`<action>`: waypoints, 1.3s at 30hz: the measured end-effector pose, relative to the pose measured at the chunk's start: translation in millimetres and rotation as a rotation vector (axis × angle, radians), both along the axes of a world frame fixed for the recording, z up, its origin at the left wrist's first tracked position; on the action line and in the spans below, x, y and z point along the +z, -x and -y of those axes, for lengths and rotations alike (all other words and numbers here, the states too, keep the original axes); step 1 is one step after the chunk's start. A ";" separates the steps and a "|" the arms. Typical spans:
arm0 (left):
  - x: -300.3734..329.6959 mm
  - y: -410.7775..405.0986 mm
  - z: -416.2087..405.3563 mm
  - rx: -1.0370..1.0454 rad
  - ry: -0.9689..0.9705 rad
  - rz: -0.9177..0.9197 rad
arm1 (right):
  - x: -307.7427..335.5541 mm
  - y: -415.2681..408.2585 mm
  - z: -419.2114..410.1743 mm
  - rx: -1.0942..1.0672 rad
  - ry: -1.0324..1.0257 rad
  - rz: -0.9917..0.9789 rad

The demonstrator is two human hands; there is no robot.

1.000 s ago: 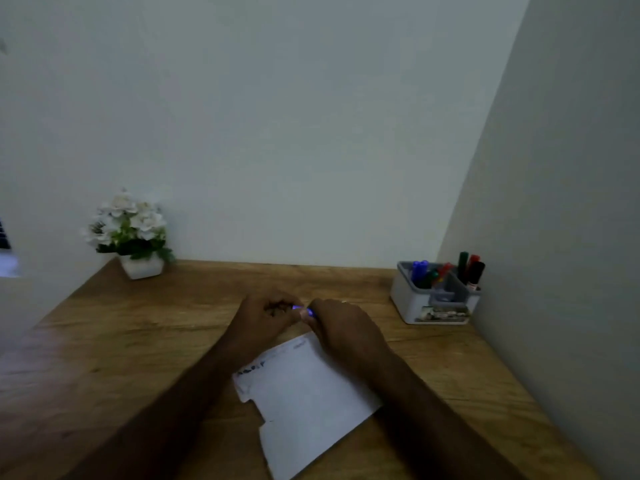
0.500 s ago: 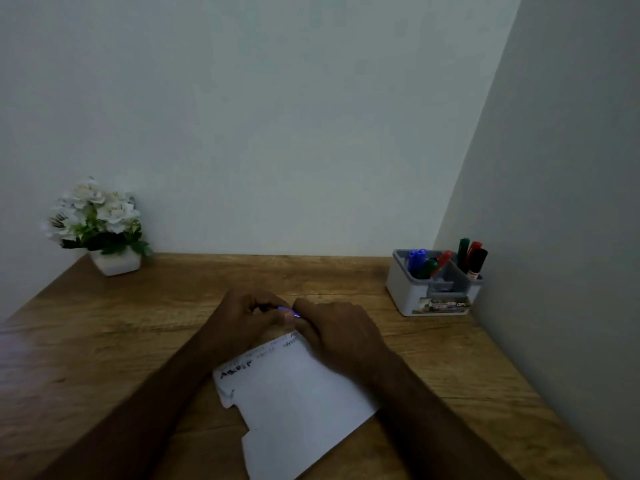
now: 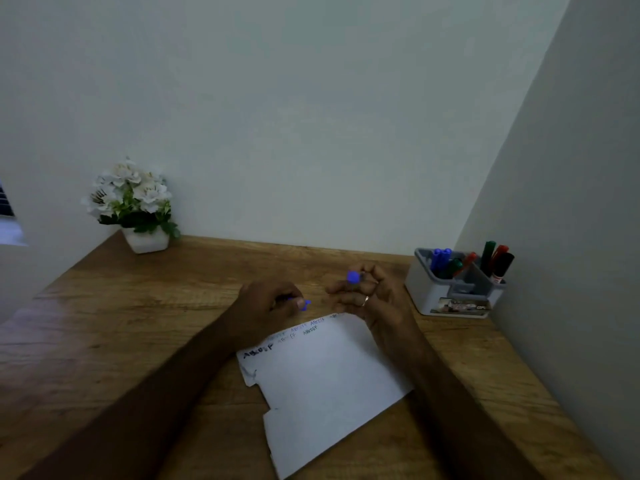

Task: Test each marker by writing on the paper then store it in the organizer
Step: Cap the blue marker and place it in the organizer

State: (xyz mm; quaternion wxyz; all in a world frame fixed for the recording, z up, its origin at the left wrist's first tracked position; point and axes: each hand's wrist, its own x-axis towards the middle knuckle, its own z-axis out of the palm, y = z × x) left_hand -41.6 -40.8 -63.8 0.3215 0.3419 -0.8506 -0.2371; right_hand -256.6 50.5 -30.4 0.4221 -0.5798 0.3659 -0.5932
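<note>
A white sheet of paper (image 3: 329,382) lies on the wooden desk (image 3: 138,323), with rows of handwritten letters along its far edge. My left hand (image 3: 266,306) is closed on a small blue piece (image 3: 305,303), seemingly a marker cap, just beyond the paper's far left corner. My right hand (image 3: 377,299) is raised a little to the right and grips a blue marker (image 3: 353,277), whose body is mostly hidden by the fingers. The grey and white organizer (image 3: 426,292) stands at the right wall and holds several blue, green, red and black markers (image 3: 440,258).
A white pot of white flowers (image 3: 145,240) sits at the desk's far left corner. Walls close off the desk at the back and on the right, right behind the organizer. Bare wood lies left of the paper.
My hands were joined together over a blue marker at the paper's far edge. They have come apart, each with a blue piece, and the right hand has risen toward the right.
</note>
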 end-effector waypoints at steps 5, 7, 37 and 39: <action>-9.8 -0.5 5.0 0.001 0.047 0.076 | -13.0 -9.3 -7.5 -0.260 -0.056 -0.308; -11.3 -0.5 5.4 -0.028 0.058 0.081 | -17.8 -12.9 -7.1 -0.300 -0.205 -0.327; -20.2 1.3 16.8 -0.041 -0.078 0.201 | -32.7 -12.1 10.6 -0.259 -0.067 -0.513; -19.4 1.0 16.5 -0.042 -0.082 0.192 | -33.5 -11.8 11.5 -0.256 -0.061 -0.533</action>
